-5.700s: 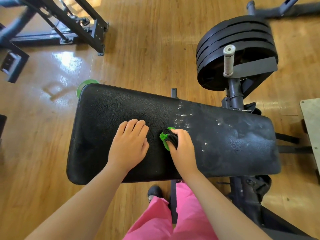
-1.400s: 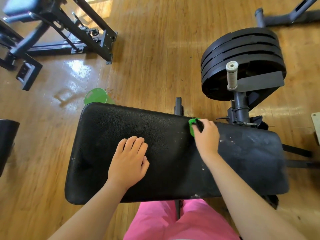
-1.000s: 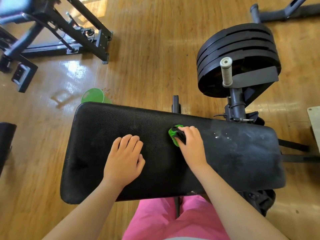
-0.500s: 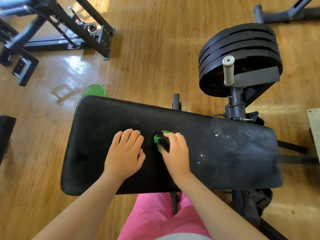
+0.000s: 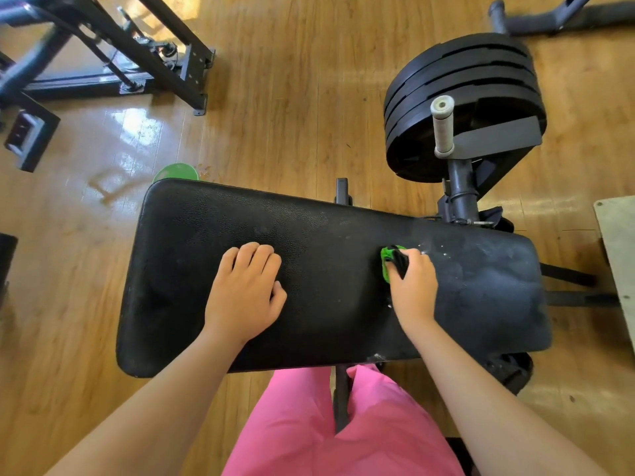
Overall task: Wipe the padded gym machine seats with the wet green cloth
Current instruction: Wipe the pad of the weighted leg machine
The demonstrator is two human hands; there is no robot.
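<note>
- Bunched green cloth [image 5: 388, 266], gripped by right hand [image 5: 414, 285], on grainy black seat [image 5: 240, 218], three o'clock of centre.
- At nine o'clock, left hand [image 5: 244, 292] rests loose-fingered, empty.
- Glossy plank floor [image 5: 292, 115]; round weight plates [image 5: 464, 70], one o'clock.

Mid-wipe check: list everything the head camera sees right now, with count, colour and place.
black padded seat: one, black, centre of view, white specks on its right part
crumpled green cloth: one, green with a black part, on the seat right of centre
black weight plates: one stack, about four, beyond the seat at right
pale grip handle: one, off-white, upright before the plates
green round container: one, on the floor behind the seat's far left corner, partly hidden
dark metal machine frame: one, upper left
wooden floor: tan, all around
pink trousers: pink, bottom centre
left hand: rests on the seat, left of centre
right hand: grips the cloth
</note>
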